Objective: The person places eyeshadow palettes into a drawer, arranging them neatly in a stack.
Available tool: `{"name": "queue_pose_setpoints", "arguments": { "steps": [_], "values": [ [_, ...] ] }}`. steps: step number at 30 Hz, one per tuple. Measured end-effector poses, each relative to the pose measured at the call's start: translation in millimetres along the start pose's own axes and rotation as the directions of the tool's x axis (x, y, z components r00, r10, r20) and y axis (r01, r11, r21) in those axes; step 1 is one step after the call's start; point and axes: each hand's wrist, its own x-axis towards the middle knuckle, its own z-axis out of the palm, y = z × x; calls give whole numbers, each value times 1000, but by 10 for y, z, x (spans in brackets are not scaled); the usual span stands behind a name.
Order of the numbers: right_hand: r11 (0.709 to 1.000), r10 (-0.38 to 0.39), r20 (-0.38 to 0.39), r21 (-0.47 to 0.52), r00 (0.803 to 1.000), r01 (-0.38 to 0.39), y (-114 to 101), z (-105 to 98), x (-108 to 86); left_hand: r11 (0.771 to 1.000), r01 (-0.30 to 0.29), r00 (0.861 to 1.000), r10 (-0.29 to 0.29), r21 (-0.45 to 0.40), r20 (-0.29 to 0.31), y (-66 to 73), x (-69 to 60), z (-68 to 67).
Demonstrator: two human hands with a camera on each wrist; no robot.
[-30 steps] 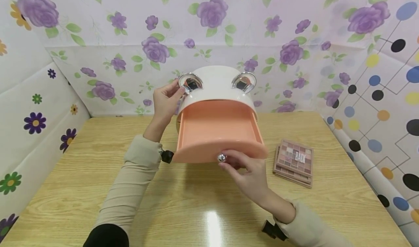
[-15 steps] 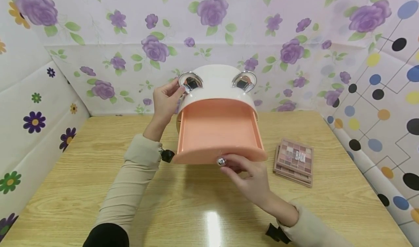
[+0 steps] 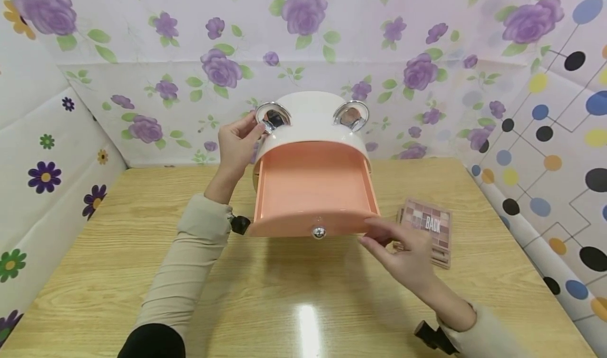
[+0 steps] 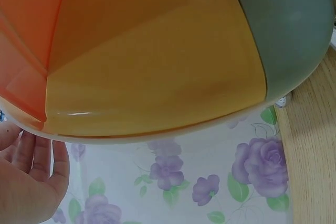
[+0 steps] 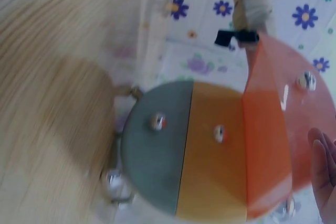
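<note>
A white storage box (image 3: pixel 308 107) with chrome-ringed, eye-like parts stands at the back of the table. Its top drawer (image 3: pixel 315 184), salmon-pink with nothing in its tray, is pulled out. My left hand (image 3: pixel 237 147) pinches the rim of the left chrome eye (image 3: pixel 272 118); in the left wrist view its fingers are partly behind the box edge. My right hand (image 3: pixel 403 250) is by the right end of the drawer front, off the chrome knob (image 3: pixel 319 232); whether the fingertips touch the front cannot be told. Lower, a yellow drawer (image 5: pixel 212 169) and a grey-green drawer (image 5: pixel 157 153) are closed.
Makeup palettes (image 3: pixel 429 222) lie stacked on the wooden table (image 3: pixel 227 305), right of the box and partly behind my right hand. Flowered cloth (image 3: pixel 180 78) hangs close behind the box; patterned cloth also flanks the table on both sides.
My right hand has let go of the chrome knob and moved right, towards the palettes. The drawer stays pulled out. My left hand keeps its hold on the eye rim.
</note>
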Motion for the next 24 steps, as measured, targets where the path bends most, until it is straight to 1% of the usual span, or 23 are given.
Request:
{"name": "queue_pose_setpoints", "arguments": {
  "steps": [3,6,7,10,13,15,16,19,21,22,23,24],
  "values": [
    [1000,12,-7,-12,1000,-12,29,-120,-1,1000,-1,1000,1,2,2,1,1,-11],
    [999,41,0,-24,999,-41,62,-233,0,1000,-4,1000,4,4,2,3,0,-22],
    [998,47,-1,-42,999,-47,80,-271,-3,1000,-5,1000,5,4,2,6,-2,-25],
    [993,94,14,-75,995,-93,154,-385,-20,1000,-7,1000,7,4,2,12,-3,-28],
    [975,173,24,-146,985,-168,279,-516,-65,1000,-8,1000,8,5,2,16,-4,-23],
    [952,248,34,-196,968,-237,386,-611,-98,1000,-6,1000,6,3,2,14,-3,-19],
    [945,276,31,-190,961,-265,479,-666,-142,1000,-3,1000,3,4,1,16,-4,-16],
    [898,377,32,-255,926,-357,681,-810,-222,1000,4,1000,-4,3,-2,14,-3,-10],
    [865,432,36,-300,901,-402,791,-890,-267,1000,5,1000,-5,0,-3,13,-2,-5],
    [858,452,35,-292,891,-423,877,-936,-311,1000,5,1000,-5,0,-3,12,-2,-3],
    [824,487,45,-356,872,-441,884,-964,-307,1000,7,1000,-7,1,-2,10,-1,-1],
    [806,511,57,-379,858,-454,916,-996,-321,1000,8,1000,-8,2,-1,8,-1,0]
  ]
}}
